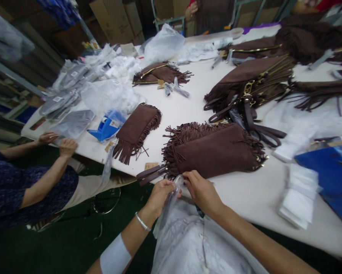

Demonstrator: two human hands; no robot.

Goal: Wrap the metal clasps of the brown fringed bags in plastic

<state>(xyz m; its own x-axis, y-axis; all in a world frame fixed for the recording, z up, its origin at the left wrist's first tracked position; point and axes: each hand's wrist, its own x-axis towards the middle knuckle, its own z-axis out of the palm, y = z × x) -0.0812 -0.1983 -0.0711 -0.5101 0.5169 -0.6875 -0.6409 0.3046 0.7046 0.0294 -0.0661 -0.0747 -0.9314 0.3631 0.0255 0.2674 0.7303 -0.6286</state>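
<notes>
At the table's front edge, my left hand [161, 195] pinches a clear plastic sleeve [171, 203] that hangs down with something dark inside, perhaps a strap. My right hand [202, 192] has its fingers closed at the sleeve's upper end, beside the left fingertips. Just beyond both hands lies a dark brown fringed bag [213, 150], flat on the table. A brown wrist strap [151, 173] sticks out from its left side. Whether the sleeve's contents join the bag is hidden by my fingers.
Another fringed bag [138, 123] and a blue tape dispenser [105, 127] lie to the left. More brown bags [251, 76] are heaped at the back right. White packets [299, 196] lie at the right. A co-worker's hands [66, 146] handle plastic-wrapped pieces at the far left.
</notes>
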